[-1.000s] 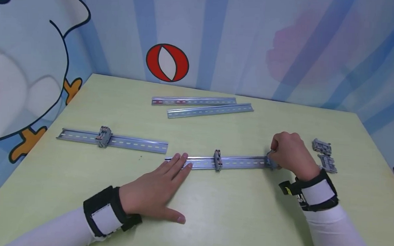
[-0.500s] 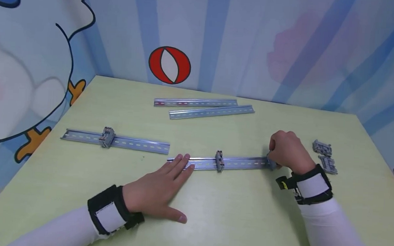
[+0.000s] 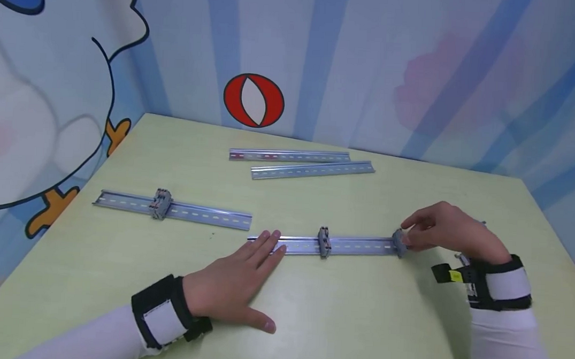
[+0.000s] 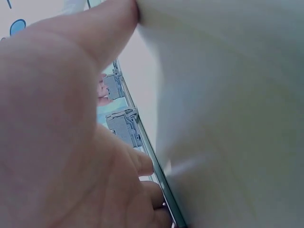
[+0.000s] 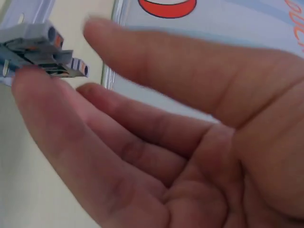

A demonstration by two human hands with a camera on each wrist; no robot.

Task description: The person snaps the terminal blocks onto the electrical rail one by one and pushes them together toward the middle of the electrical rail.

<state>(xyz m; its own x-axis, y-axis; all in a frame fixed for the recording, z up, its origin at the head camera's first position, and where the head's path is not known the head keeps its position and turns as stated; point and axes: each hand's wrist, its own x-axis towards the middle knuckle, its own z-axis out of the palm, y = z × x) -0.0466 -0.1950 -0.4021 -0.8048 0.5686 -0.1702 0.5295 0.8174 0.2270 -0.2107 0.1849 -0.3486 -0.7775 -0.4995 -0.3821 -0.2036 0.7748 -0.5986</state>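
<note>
My left hand lies flat, its fingertips pressing the left end of a slotted metal DIN rail. A grey terminal block stands upright across the middle of that rail. Another grey terminal block is at the rail's right end, where the fingertips of my right hand meet it. The right wrist view shows the index finger against this end block, while the thumb is held apart from it. Both blocks appear beyond the left palm in the left wrist view.
A second rail with grey terminal blocks clipped on lies to the left. Two bare rails, a rear one and a slanted one, lie at the back by the printed wall. The right wrist mostly covers loose blocks.
My right hand has loosened from the end block and swung to the right, its fingers spreading; it now covers the loose blocks. The left hand stays on the rail. The view has shifted slightly.
</note>
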